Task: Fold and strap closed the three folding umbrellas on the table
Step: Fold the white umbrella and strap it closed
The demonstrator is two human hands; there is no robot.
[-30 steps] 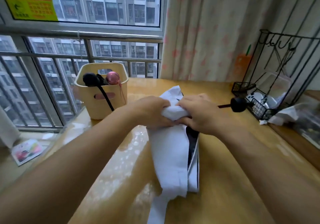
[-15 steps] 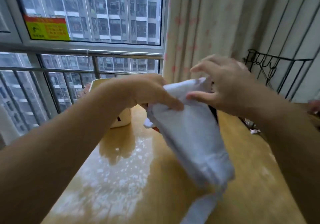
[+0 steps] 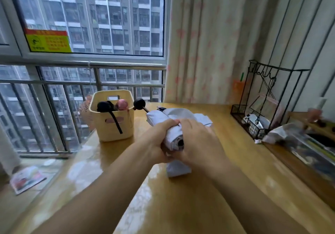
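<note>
A pale lavender folding umbrella (image 3: 164, 117) lies over the middle of the wooden table (image 3: 181, 206), its black ball handle (image 3: 139, 104) pointing away to the left, next to the basket. My left hand (image 3: 155, 143) grips the bunched canopy from the left. My right hand (image 3: 197, 141) wraps the near end of the canopy from the right, fingers curled round the fabric. A loose flap of fabric (image 3: 178, 169) hangs below both hands. Two more umbrellas, one black (image 3: 104, 106) and one pink (image 3: 122, 104), stand handle-up in a cream basket (image 3: 116, 125).
A black wire rack (image 3: 261, 107) with small items stands at the table's right rear. Crumpled white plastic (image 3: 281, 132) and a dark tray lie along the right edge. Window bars and a curtain close off the back. A booklet (image 3: 27, 179) lies on the floor left.
The umbrella was lifted up in front of me and turned, and is now down near the table with its handle pointing away left. Both hands now wrap the canopy's near end.
</note>
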